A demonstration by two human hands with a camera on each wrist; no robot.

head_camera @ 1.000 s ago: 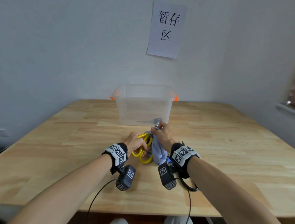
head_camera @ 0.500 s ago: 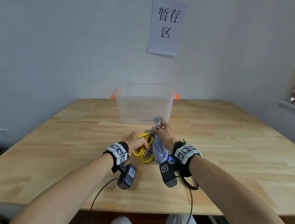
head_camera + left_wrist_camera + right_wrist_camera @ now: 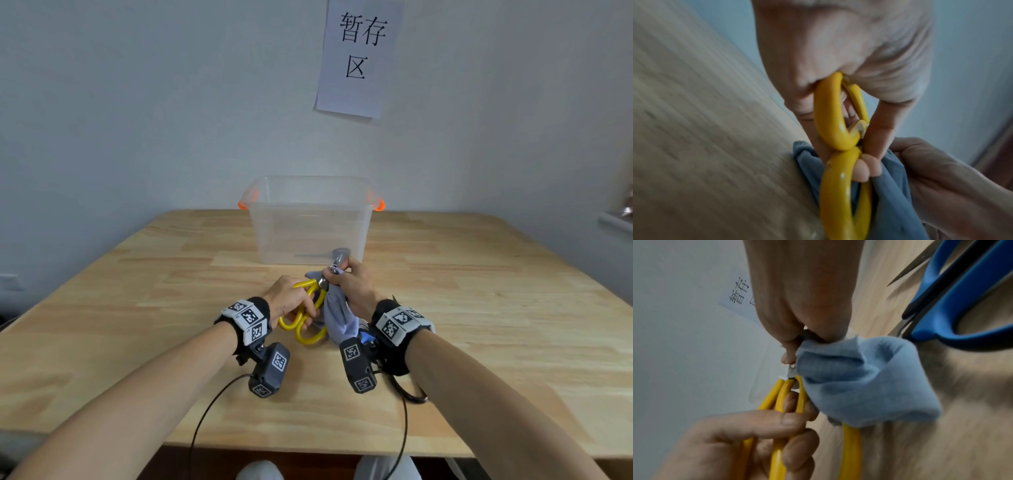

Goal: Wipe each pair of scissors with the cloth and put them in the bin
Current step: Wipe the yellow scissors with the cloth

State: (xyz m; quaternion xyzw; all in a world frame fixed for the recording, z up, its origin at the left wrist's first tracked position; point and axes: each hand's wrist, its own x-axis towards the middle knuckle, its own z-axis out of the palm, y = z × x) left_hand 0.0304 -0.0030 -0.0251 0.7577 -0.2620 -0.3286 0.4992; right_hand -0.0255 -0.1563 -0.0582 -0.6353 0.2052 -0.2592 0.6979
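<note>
left hand (image 3: 286, 296): still grips yellow scissors (image 3: 306, 317) | right hand (image 3: 351, 286): still pinches cloth (image 3: 337, 318) on blades, barely moved | bin (image 3: 310, 219): same spot

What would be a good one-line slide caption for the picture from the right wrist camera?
Right hand pinches the blue cloth around the blades of yellow-handled scissors, held by the left hand; blue-handled scissors wait on the table.

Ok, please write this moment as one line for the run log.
step: wiping | left hand: holds yellow scissors | right hand: pinches cloth on blades | bin: one pair inside
</note>
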